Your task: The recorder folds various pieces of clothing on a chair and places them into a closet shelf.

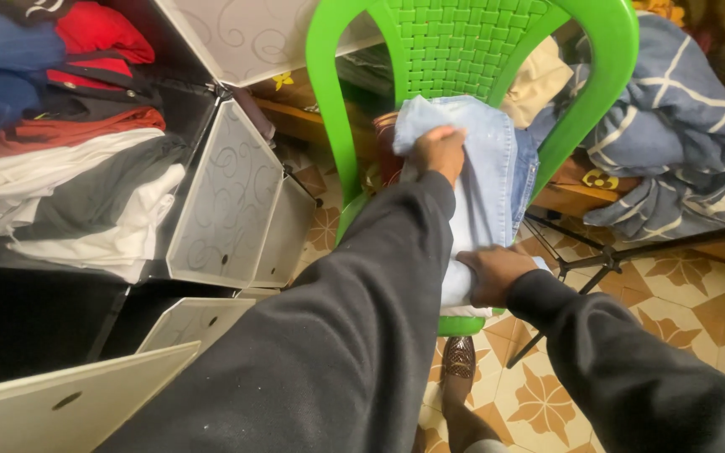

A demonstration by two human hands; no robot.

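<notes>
Both hands grip pale blue jeans point(488, 184) lying on the green plastic chair point(463, 50): the left hand point(440, 153) closed on the far end, the right hand point(492, 275) pressing the near fold flat, apparently to keep it neat. Folded clothes point(77, 193) fill the open cupboard left.

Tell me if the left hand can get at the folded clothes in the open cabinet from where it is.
Probably yes. The left hand grips the jeans on the chair; the clothes lie behind open doors, nothing between, but it must first release the jeans.
</notes>
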